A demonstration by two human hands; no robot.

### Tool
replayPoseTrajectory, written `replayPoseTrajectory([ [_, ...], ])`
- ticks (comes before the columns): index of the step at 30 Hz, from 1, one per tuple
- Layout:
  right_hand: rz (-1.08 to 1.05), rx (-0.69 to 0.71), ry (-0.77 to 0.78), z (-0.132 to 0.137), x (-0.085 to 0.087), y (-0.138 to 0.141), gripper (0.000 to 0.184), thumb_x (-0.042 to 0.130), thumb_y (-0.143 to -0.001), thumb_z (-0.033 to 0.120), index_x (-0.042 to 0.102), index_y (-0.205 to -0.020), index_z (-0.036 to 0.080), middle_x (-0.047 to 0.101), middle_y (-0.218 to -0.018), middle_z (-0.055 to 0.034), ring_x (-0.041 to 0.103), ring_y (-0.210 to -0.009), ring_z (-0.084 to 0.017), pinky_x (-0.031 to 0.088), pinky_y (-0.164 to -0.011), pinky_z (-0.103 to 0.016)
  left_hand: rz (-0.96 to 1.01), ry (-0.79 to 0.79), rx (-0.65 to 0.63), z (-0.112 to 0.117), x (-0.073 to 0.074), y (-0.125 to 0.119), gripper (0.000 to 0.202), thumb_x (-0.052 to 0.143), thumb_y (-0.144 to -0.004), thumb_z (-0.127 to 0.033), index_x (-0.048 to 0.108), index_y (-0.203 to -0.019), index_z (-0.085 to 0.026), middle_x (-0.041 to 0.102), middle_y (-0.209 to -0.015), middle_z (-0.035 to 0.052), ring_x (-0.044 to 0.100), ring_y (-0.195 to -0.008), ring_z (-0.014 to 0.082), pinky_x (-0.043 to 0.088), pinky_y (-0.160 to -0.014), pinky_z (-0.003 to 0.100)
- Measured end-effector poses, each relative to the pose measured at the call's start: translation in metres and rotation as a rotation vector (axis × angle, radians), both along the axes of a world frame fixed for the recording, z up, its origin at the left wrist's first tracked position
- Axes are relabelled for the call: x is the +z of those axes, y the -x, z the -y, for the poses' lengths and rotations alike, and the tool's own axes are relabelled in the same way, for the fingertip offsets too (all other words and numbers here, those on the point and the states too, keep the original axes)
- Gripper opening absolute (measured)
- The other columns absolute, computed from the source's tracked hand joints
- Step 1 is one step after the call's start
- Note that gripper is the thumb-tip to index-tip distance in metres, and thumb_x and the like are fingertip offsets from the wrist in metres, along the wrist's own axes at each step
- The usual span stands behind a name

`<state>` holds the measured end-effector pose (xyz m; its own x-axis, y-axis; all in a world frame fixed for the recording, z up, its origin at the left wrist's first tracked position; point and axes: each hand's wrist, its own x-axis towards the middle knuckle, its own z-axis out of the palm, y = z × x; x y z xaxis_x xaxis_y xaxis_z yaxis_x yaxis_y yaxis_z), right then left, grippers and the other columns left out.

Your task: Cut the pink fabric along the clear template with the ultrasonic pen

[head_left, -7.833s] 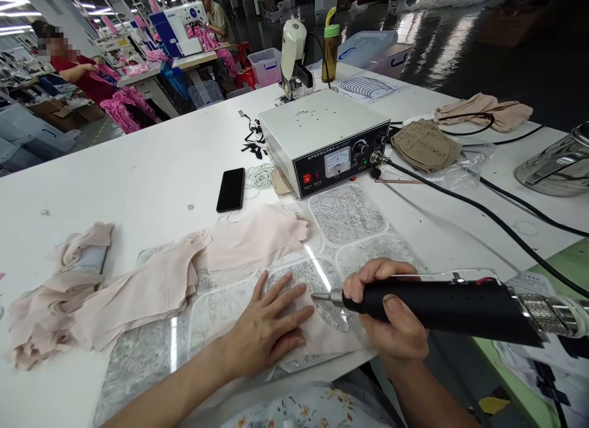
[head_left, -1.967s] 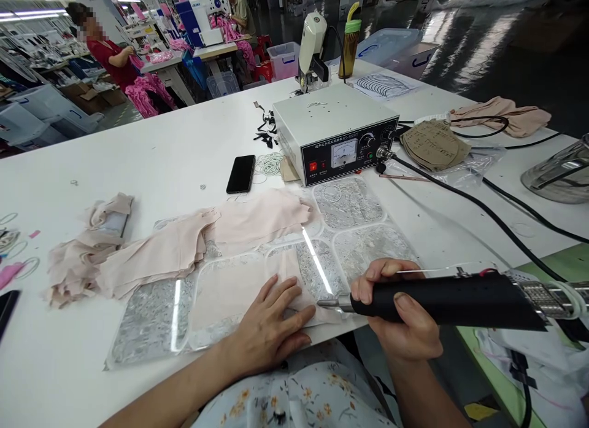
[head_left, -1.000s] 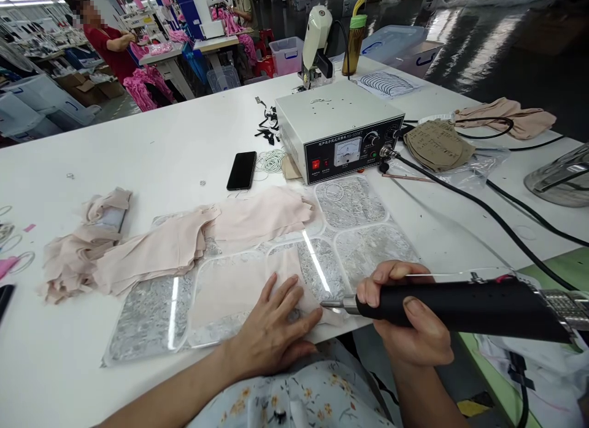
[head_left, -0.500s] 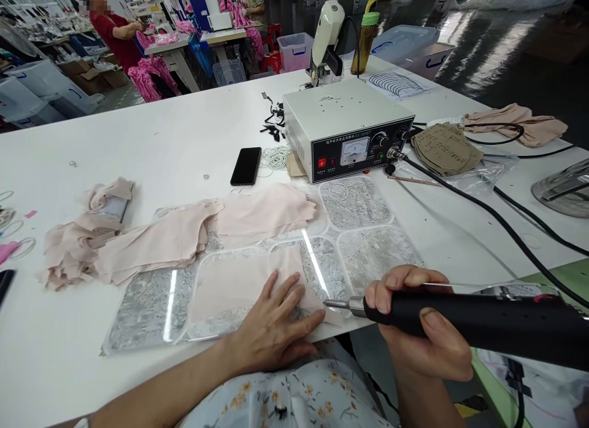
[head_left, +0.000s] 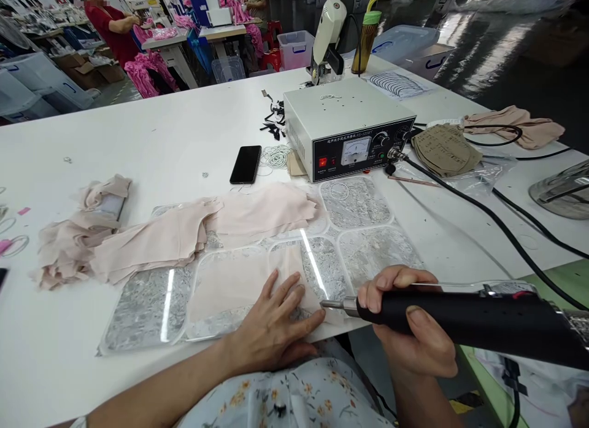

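Observation:
My left hand (head_left: 278, 317) lies flat with its fingers spread, pressing a pale pink fabric piece (head_left: 230, 287) onto a clear-covered, grey marbled board (head_left: 142, 308). My right hand (head_left: 409, 317) is wrapped round the black handheld ultrasonic welder (head_left: 478, 320). Its metal tip points left and sits at the fabric's right edge, close to my left fingertips; whether it touches the cloth I cannot tell. Behind the piece, stacked pink fabric strips (head_left: 262, 213) lie across the board, with a crumpled fabric bundle (head_left: 73, 244) at their left.
A welder control box (head_left: 350, 127) stands behind the board, its black cable (head_left: 488, 210) curving to the right. Near it are a phone (head_left: 245, 164), brown card pieces (head_left: 446, 148), a bottle (head_left: 365, 44) and a glass jar (head_left: 561, 188). A person in red (head_left: 110, 29) is at the far left.
My right hand and the welder have shifted slightly left, bringing the tip a little nearer my left fingertips. My left hand and the fabric under it stay in place.

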<state>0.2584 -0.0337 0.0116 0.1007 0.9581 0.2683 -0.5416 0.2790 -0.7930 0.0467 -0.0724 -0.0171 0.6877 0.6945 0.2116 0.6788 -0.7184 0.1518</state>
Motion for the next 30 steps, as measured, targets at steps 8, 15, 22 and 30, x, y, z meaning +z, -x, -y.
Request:
replayPoseTrajectory([
  [8,0.051,0.013,-0.04,0.0,-0.001,0.0,0.007,0.059,-0.081,0.024,0.061,-0.086,0.02,0.055,-0.078,0.0007,0.056,-0.053,-0.01,0.051,-0.052,-0.032,0.007,0.003,-0.002,0.0,0.001,0.0,0.048,0.054,-0.091,-0.055,0.054,-0.13,-0.028,0.053,-0.123,0.0132,0.041,-0.131,0.0374,0.032,-0.106,0.063],
  [15,0.008,-0.023,-0.057,-0.002,-0.001,0.008,0.009,0.059,-0.081,0.025,0.06,-0.088,0.02,0.053,-0.078,0.0002,0.056,-0.054,-0.011,0.05,-0.051,-0.032,0.019,0.006,0.003,0.001,-0.001,0.0,0.048,0.055,-0.091,-0.056,0.055,-0.129,-0.028,0.052,-0.123,0.0139,0.041,-0.131,0.0383,0.032,-0.105,0.065],
  [22,0.021,-0.005,-0.06,-0.004,-0.004,0.012,0.008,0.059,-0.082,0.025,0.059,-0.089,0.021,0.053,-0.08,0.001,0.057,-0.055,-0.01,0.052,-0.054,-0.031,0.017,0.01,-0.004,0.0,-0.002,0.001,0.047,0.054,-0.092,-0.054,0.054,-0.131,-0.027,0.053,-0.124,0.0149,0.04,-0.131,0.0392,0.035,-0.102,0.068],
  [30,0.037,-0.016,-0.074,-0.006,-0.003,0.015,0.007,0.058,-0.081,0.023,0.06,-0.088,0.021,0.054,-0.078,0.0013,0.057,-0.054,-0.01,0.053,-0.053,-0.031,0.015,-0.011,-0.004,0.0,-0.001,0.0,0.049,0.056,-0.09,-0.055,0.054,-0.131,-0.028,0.054,-0.123,0.0146,0.043,-0.129,0.0386,0.033,-0.104,0.065],
])
